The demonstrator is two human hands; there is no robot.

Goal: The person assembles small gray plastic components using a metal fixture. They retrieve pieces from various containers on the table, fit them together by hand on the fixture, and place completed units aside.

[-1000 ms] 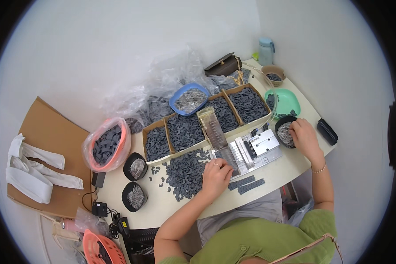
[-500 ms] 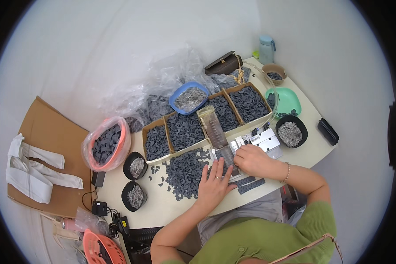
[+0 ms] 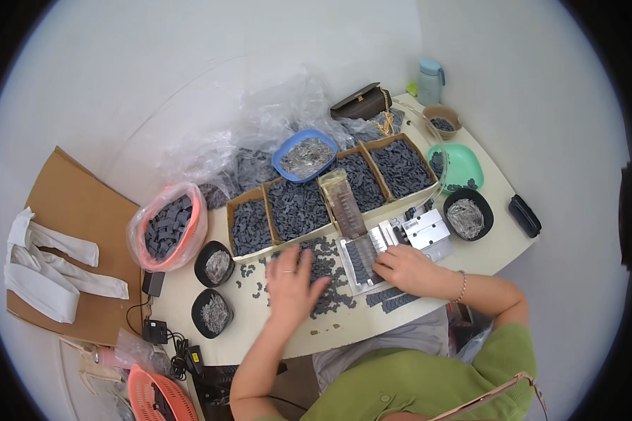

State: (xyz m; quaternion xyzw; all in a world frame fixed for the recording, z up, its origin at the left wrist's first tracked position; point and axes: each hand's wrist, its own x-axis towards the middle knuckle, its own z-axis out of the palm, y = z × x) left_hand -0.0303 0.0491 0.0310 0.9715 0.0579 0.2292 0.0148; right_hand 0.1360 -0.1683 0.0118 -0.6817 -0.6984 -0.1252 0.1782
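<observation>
My left hand is over the loose pile of small dark grey plastic pieces, its fingers spread and nothing visible gripped in them. My right hand rests at the silver metal fixture, fingers bent together at the edge of its bed; what they pinch, if anything, is hidden. Rows of dark grey pieces lie in that bed. From its far end a clear brownish block reaches over the divided cardboard tray. Finished-looking dark strips lie at the table's near edge, below my right hand.
The cardboard tray holds dark pieces in several compartments. A blue basin of metal pins sits on it. Black bowls of pins stand right and left. A green dish, pink basket and black case lie around.
My left hand has left the fixture and moved left over the loose pile, uncovering the rows in the bed. My right hand stays at the fixture, shifted slightly right and down.
</observation>
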